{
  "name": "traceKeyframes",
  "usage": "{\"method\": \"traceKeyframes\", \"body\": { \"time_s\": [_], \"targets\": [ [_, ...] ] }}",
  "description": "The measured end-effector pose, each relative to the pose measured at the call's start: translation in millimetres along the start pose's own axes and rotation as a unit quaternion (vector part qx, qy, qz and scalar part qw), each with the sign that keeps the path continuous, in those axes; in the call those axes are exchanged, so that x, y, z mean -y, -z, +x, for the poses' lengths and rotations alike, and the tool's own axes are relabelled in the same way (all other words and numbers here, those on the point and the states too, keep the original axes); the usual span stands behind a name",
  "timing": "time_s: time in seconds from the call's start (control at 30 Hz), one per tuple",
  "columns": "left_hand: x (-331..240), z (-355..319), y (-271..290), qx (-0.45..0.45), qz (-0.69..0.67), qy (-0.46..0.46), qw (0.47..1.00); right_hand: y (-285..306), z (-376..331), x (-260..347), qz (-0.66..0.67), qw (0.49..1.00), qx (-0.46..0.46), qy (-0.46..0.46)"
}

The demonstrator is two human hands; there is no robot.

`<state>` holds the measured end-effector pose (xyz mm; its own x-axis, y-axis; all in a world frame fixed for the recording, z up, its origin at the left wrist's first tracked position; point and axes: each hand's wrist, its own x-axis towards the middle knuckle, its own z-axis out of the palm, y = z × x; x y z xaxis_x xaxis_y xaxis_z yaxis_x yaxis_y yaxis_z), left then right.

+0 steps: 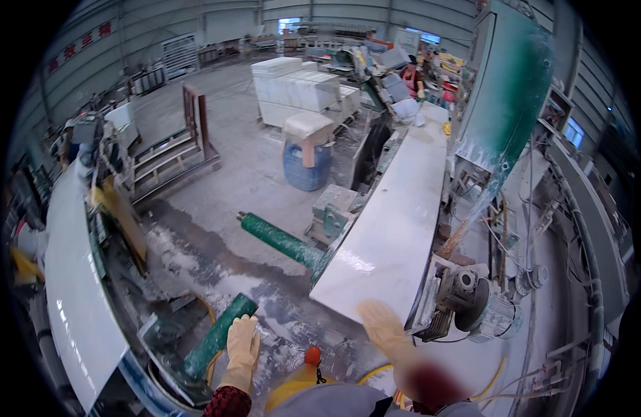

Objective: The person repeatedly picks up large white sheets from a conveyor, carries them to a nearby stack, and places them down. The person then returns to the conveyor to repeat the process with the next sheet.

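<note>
My left hand (243, 342), in a cream rubber glove, is held up beside a green cylinder (220, 337). Its fingers are stretched out and nothing shows in them; I cannot tell whether it touches the cylinder. In a matching glove, my right hand (380, 325) is slightly blurred, flat and open at the near edge of a long white stone slab (390, 215). Whether it presses on the slab is unclear. The slab stretches away along a machine bed with a green housing (504, 90) on its right side.
Close to the slab's right edge sits an electric motor (493, 316). A second green cylinder (279, 240) juts out from its left. Another white slab (77, 278) lies far left. Beyond are a blue barrel (306, 167), stacked white blocks (293, 90), a metal rack (171, 153) and a person (411, 78).
</note>
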<state>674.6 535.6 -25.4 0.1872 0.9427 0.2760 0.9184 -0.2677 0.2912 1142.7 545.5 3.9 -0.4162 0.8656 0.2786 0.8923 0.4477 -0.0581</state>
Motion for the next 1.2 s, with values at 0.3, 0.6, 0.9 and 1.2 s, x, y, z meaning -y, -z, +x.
{"method": "traceKeyframes", "body": {
  "time_s": [0.3,0.6,0.9,1.2],
  "targets": [
    [5.8,-208.9,102.9,-0.030,0.029,0.165,0.985,-3.7,-96.5,-72.1,0.075,0.996,-0.052,-0.023],
    [-22.6,-367.2,136.8,-0.140,0.102,0.327,0.929,-16.9,-153.0,-57.0,0.090,0.971,-0.216,-0.048],
    [24.2,-474.5,167.0,-0.118,0.096,0.415,0.897,-90.3,-147.6,190.7,0.219,0.966,0.140,-0.005],
    [106.7,-637.8,241.8,-0.217,0.201,0.483,0.824,-63.3,-30.6,489.7,0.234,0.924,0.068,0.295]
  ]
}}
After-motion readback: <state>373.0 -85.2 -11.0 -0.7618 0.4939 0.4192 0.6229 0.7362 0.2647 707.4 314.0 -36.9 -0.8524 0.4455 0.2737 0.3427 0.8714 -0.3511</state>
